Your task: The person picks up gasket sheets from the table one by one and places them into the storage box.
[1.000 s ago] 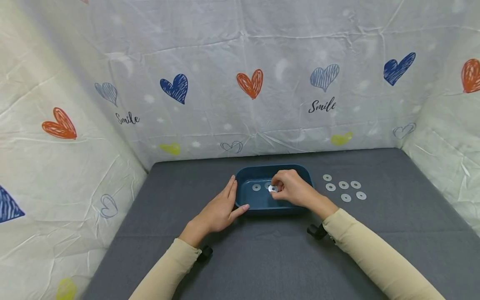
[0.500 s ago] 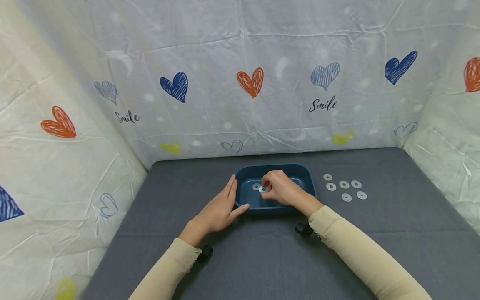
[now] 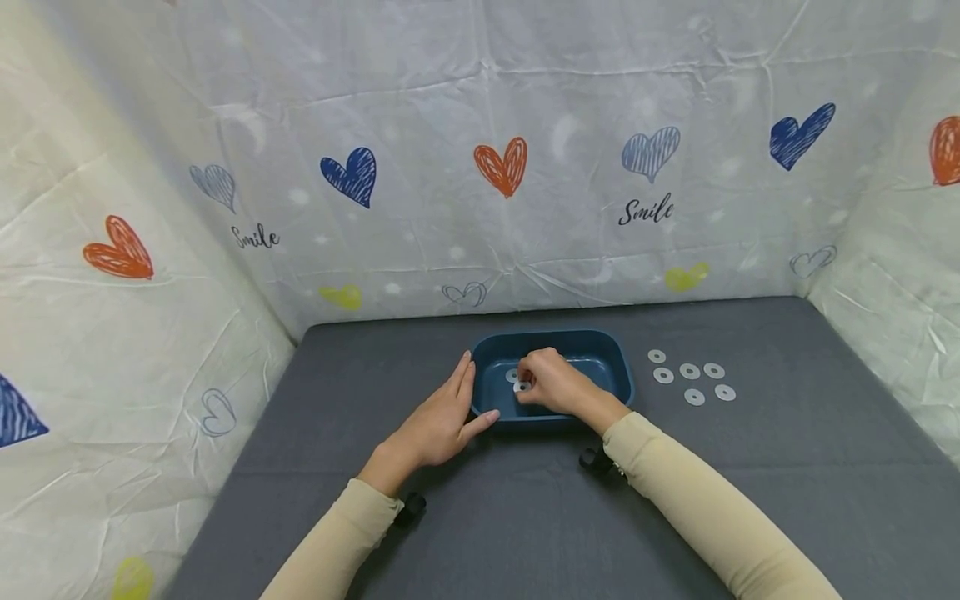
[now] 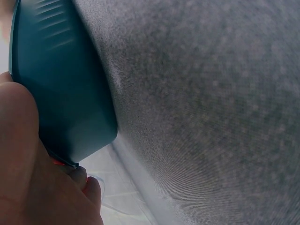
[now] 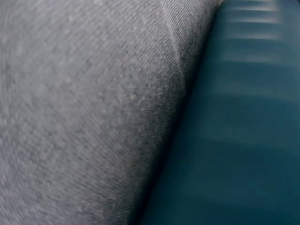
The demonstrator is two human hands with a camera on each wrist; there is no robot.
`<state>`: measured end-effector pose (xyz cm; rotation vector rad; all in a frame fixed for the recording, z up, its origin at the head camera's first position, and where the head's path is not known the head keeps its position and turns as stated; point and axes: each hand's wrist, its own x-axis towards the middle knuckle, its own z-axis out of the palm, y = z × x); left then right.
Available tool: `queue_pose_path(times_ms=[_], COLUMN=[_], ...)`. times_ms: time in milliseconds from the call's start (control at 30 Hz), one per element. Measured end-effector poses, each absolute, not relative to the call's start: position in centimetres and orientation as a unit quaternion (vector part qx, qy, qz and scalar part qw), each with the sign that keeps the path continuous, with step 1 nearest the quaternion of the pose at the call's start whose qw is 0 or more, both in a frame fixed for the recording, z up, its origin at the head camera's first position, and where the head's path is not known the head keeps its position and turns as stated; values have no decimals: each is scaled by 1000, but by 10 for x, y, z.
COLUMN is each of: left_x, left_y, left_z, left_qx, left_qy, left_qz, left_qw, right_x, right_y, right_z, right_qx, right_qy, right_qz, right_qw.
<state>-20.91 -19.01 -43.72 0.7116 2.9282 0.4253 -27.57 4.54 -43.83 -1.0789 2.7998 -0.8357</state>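
A dark teal rectangular tray (image 3: 611,367) stands on the grey cloth. My left hand (image 3: 437,421) rests against its left end, fingers straight along the side and thumb at the front rim. In the left wrist view that hand touches the corner of the tray wall (image 4: 70,93). Inside the tray, my right hand (image 3: 558,385) pinches a flat pale washer (image 3: 521,387) between thumb and fingertips. Just behind it a second washer (image 3: 512,375) lies on the tray floor. The right hand covers part of the floor. Only the tray's outer wall (image 5: 234,140) and cloth fill the right wrist view.
Several loose washers (image 3: 690,372) lie spread on the table cloth (image 3: 780,433) right of the tray. A white curtain (image 3: 420,242) printed with hearts hangs behind the table and at both sides.
My right hand has moved left inside the tray, carrying the pinched washer towards the washer lying at the left. A washer seen earlier on the tray floor is now hidden. The left hand stays put.
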Motion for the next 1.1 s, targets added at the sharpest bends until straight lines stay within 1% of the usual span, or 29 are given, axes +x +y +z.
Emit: queue_pose_path(times_ms=[167, 467, 633, 800, 1100], left_x=[-210, -211, -209, -207, -208], left_y=[-190, -188, -188, -188, -190], left_z=[-437, -435, -435, -435, -435], left_qx=[234, 238, 240, 237, 238], left_qy=[961, 960, 959, 959, 959], left_qz=[140, 138, 143, 144, 148], left_qw=[42, 42, 46, 52, 46], right_x=[-278, -278, -274, -265, -249], right_y=[47, 52, 54, 57, 72], right_z=[-439, -441, -439, -430, -408], right_qx=[-349, -355, -342, -322, -329], right_qy=[900, 900, 907, 918, 925], right_qz=[-262, -252, -244, -228, -188], right_qw=[19, 19, 21, 32, 3])
